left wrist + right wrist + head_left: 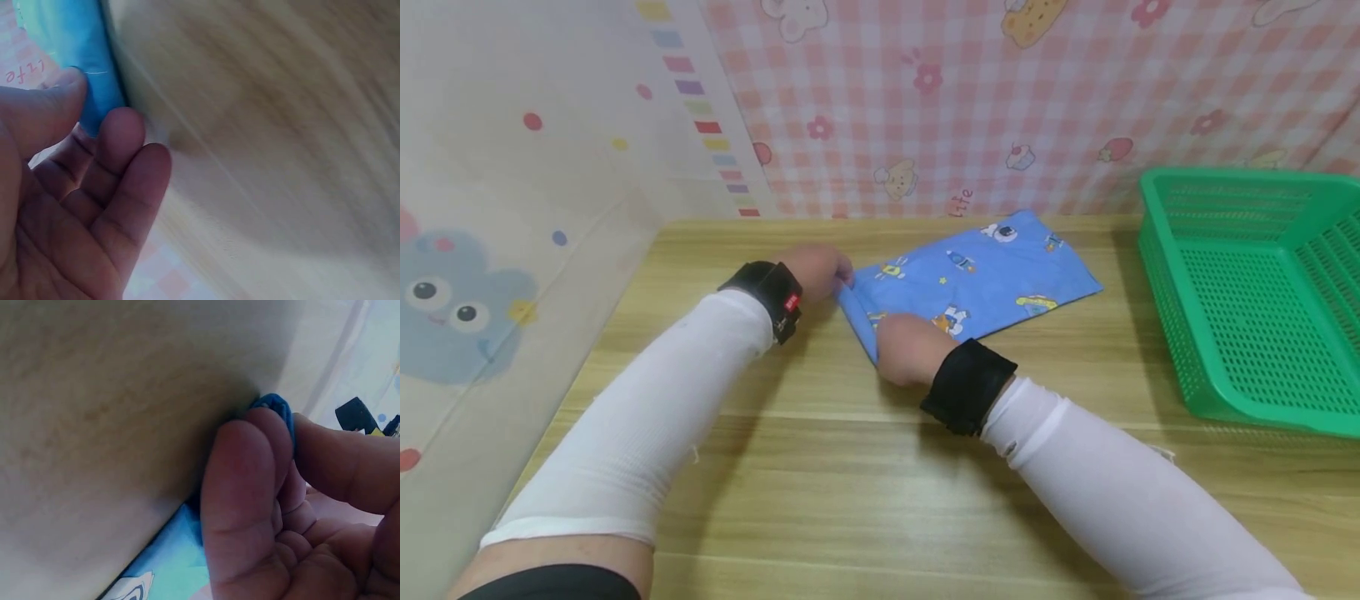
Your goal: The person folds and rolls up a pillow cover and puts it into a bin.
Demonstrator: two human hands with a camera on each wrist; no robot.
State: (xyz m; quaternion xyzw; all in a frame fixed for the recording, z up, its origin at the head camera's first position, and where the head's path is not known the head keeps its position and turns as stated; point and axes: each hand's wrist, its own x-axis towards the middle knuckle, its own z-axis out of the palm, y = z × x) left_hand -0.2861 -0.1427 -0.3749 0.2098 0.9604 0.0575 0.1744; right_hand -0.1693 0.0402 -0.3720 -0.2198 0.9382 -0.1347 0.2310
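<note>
A blue cloth (977, 271) printed with small cartoon figures lies flat and folded on the wooden table, slanting up toward the right. Its left end is turned over into a narrow fold. At the far corner of that end, my left hand (816, 268) pinches the edge; the left wrist view has the thumb on top of the cloth (94, 75) and the fingertips at its edge. The near corner is pinched by my right hand (913, 346). In the right wrist view, a bit of blue cloth (286, 415) pokes out between thumb and fingers.
To the right stands a green plastic basket (1225, 392) with perforated walls. A pink checked covering (970, 108) backs the table (820, 483), and a pale printed sheet (580, 167) runs along the left side.
</note>
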